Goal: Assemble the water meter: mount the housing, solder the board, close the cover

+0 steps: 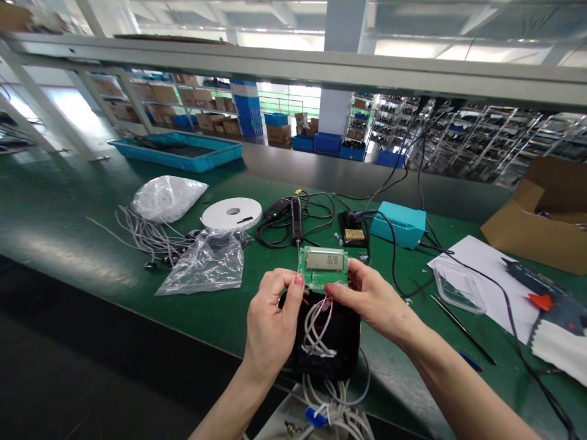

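Observation:
A green circuit board (322,267) with a small grey display reading digits is held up between both hands, over a black case (337,342). My left hand (271,321) pinches the board's left edge. My right hand (372,297) grips its right lower edge. White and red wires (316,327) run from the board down into the black case. More white cables (337,406) hang below at the bench edge.
On the green bench (68,214) lie clear plastic bags (206,260), grey wires (142,235), a white tape reel (232,214), a black probe with cables (296,220), a teal soldering stand (398,223), a cardboard box (545,214), white paper (486,269), tweezers (463,330) and a blue tray (177,150).

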The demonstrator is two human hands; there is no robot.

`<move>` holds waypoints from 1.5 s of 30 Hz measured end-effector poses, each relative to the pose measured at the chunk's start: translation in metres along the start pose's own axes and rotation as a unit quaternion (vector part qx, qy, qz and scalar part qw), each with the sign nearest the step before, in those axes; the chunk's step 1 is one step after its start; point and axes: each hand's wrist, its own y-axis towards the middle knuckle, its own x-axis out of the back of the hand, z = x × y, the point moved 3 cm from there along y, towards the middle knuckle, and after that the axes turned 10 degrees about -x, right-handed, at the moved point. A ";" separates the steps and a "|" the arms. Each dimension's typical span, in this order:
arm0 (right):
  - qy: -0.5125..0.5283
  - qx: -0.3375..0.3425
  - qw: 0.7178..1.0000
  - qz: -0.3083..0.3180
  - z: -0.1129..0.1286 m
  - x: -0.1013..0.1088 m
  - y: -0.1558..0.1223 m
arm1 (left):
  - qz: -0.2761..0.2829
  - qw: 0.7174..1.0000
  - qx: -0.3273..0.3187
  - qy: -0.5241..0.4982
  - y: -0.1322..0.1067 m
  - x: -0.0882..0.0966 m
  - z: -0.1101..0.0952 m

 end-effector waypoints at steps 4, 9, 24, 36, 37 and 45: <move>0.031 -0.009 0.999 0.018 0.003 0.000 -0.005 | 0.000 1.000 0.017 -0.006 0.000 0.000 0.001; 0.030 -0.013 0.997 -0.074 0.006 0.015 -0.015 | -0.009 1.000 0.026 -0.013 0.000 0.001 0.002; -0.015 0.109 0.970 -0.218 -0.010 0.048 -0.040 | -0.021 0.999 0.020 -0.027 -0.004 0.000 0.006; -0.134 -0.055 0.964 -0.223 -0.076 0.075 -0.081 | -0.019 0.999 0.026 -0.028 -0.005 0.002 0.006; -0.151 -0.065 0.961 -0.221 -0.080 0.077 -0.084 | -0.019 0.999 0.025 -0.027 -0.005 0.003 0.006; -0.201 -0.024 0.954 -0.220 -0.087 0.081 -0.090 | -0.021 0.999 0.021 -0.033 -0.005 0.003 0.002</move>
